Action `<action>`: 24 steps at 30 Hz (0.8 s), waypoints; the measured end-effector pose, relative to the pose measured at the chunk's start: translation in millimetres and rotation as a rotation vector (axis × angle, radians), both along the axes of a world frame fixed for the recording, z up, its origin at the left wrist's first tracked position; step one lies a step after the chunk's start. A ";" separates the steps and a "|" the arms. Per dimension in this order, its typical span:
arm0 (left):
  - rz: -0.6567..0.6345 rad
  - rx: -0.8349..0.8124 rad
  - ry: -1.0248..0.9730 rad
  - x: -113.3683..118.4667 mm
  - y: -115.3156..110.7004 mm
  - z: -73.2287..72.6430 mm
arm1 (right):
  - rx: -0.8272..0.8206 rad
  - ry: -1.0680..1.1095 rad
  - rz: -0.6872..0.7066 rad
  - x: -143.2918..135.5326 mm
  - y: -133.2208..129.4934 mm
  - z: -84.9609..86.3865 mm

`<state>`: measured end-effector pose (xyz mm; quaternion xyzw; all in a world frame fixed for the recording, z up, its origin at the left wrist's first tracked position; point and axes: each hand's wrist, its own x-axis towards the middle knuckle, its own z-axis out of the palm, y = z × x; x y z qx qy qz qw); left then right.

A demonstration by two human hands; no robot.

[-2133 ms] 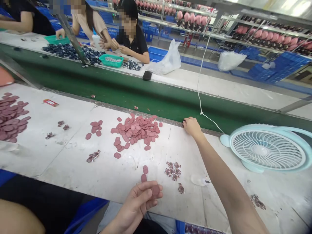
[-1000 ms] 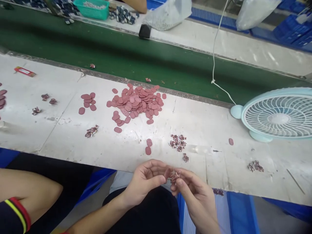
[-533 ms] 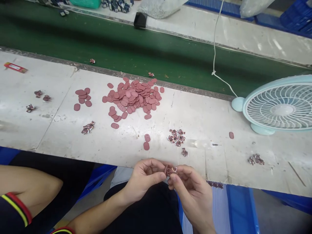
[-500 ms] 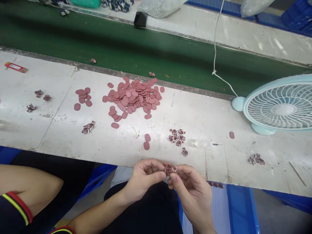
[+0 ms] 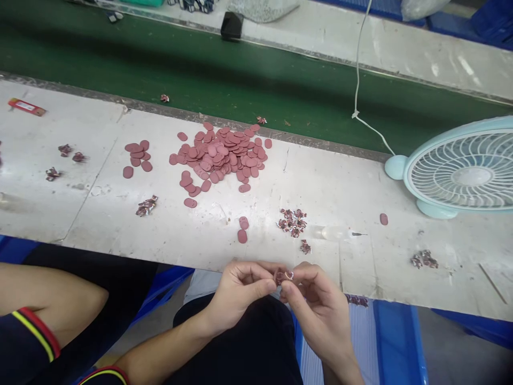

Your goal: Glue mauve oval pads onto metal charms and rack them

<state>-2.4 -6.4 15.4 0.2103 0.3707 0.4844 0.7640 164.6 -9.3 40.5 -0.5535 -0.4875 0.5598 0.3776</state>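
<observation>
At the table's front edge, my left hand [image 5: 240,297] is closed, its thumb and fingertips pinching a small dark-red part with white wire-like ends [image 5: 280,276]. My right hand [image 5: 320,313] pinches the same part from the other side. Fingertips cover much of it, so its exact kind is unclear. Just beyond lie a cluster of similar small parts [image 5: 293,222] and a single one [image 5: 305,246]. Two reddish oval discs [image 5: 242,236] rest to the left of these. Farther back spreads a large pile of such discs [image 5: 220,155].
A light-blue fan [image 5: 468,171] stands at right, its white cord [image 5: 356,80] crossing the green belt [image 5: 200,75]. A clear tube with a dark needle-like tip [image 5: 332,233] lies midtable. Another person's arm [image 5: 52,294] is at left. A blue crate [image 5: 396,342] sits below the table.
Both hands keep their pinch; the small part has turned slightly between the fingertips. Two small pieces on the green belt have travelled to the right. The view has shifted a little.
</observation>
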 end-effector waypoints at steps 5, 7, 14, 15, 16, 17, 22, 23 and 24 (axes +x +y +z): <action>-0.001 -0.007 -0.011 0.9 -2.8 0.0 | -0.061 0.071 0.019 -0.3 3.2 3.4; 0.011 0.002 0.006 1.1 -4.1 0.1 | -0.087 0.108 -0.020 -3.3 2.5 3.9; 0.025 0.019 0.032 1.2 -4.7 0.2 | -0.052 0.157 -0.082 -10.1 -3.6 -2.1; 0.020 0.023 0.039 1.2 -4.5 0.6 | -0.049 0.167 -0.084 -10.2 -4.4 -2.9; 0.015 0.027 0.046 1.3 -4.2 1.1 | -0.044 0.175 -0.089 -10.3 -5.2 -3.5; 0.010 0.031 0.052 1.4 -3.9 1.7 | -0.037 0.181 -0.093 -10.3 -6.0 -4.0; 0.002 0.045 0.070 2.3 -3.0 4.9 | -0.002 0.194 -0.119 -10.9 -8.7 -5.7; 0.001 0.047 0.075 2.4 -2.7 5.4 | 0.000 0.201 -0.124 -11.0 -8.8 -6.0; -0.001 0.048 0.082 2.5 -2.4 5.9 | -0.004 0.209 -0.128 -11.1 -8.7 -6.4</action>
